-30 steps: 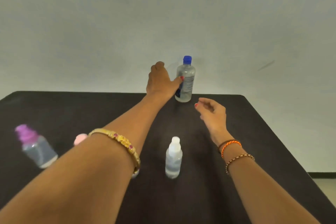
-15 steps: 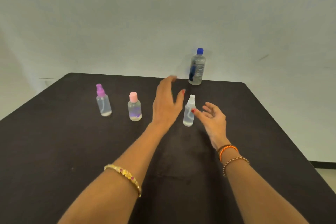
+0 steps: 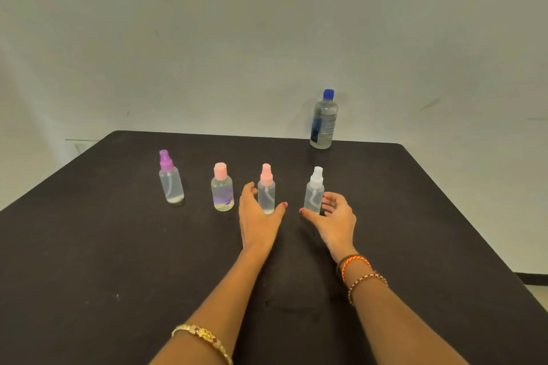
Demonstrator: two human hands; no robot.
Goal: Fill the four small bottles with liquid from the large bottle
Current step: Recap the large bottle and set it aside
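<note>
A large clear bottle [image 3: 323, 121] with a blue cap stands at the far edge of the black table [image 3: 89, 246]. Four small clear bottles stand in a row: purple spray top [image 3: 171, 179], pink flat cap [image 3: 222, 188], pink spray top [image 3: 266, 190], white spray top [image 3: 314, 191]. My left hand [image 3: 258, 219] is spread around the base of the pink spray bottle, fingers left of it and thumb right, holding nothing. My right hand [image 3: 333, 216] is loosely cupped beside the white spray bottle; contact is unclear.
A pale wall rises behind the table. The table's right edge runs diagonally at the right, with floor beyond it. Bracelets sit on both wrists.
My left hand has let go of the large bottle and drawn back to the small bottles. The view pulled back, and all four small bottles now show.
</note>
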